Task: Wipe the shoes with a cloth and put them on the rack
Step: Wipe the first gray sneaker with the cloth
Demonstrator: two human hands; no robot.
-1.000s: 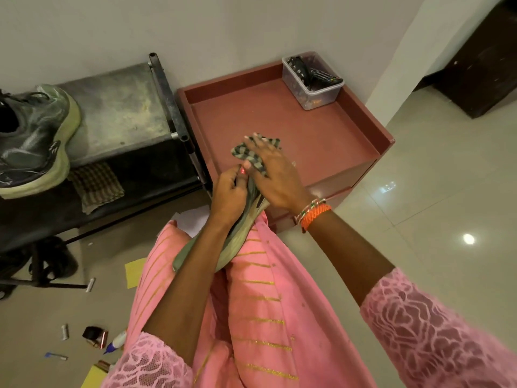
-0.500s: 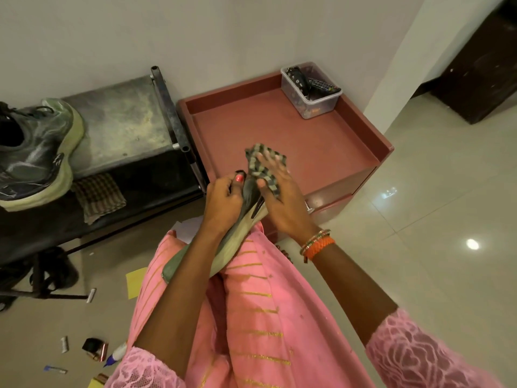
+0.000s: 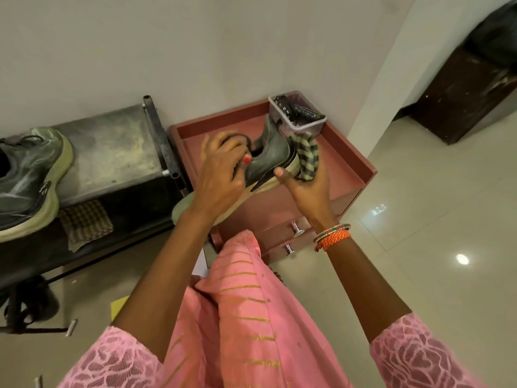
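To the left of both hands the rack (image 3: 106, 147) is standing against the wall, its grey top shelf already carrying one shoe (image 3: 30, 180) at the far left, with bare shelf between that shoe and the hands. A folded checked rag (image 3: 85, 222) is lying on the darker shelf below. Directly beyond the hands a red surface (image 3: 347, 169) with a raised rim is holding a clear box (image 3: 300, 116) of remotes at its far corner.

The second shoe (image 3: 268, 155) is being held in the air over that surface, between the two hands, its long axis running from lower left to upper right, sole turned down and toward the person. The left hand (image 3: 221, 175) is gripping it at the collar, thumb pressing on the upper. The right hand (image 3: 305, 186) is bunching the cloth (image 3: 307, 158) against the shoe's right end, thumb touching the sole edge.

Wiping looks nearly finished; the rack lies on the left hand's side, so that hand is nearer for setting the shoe beside its pair.
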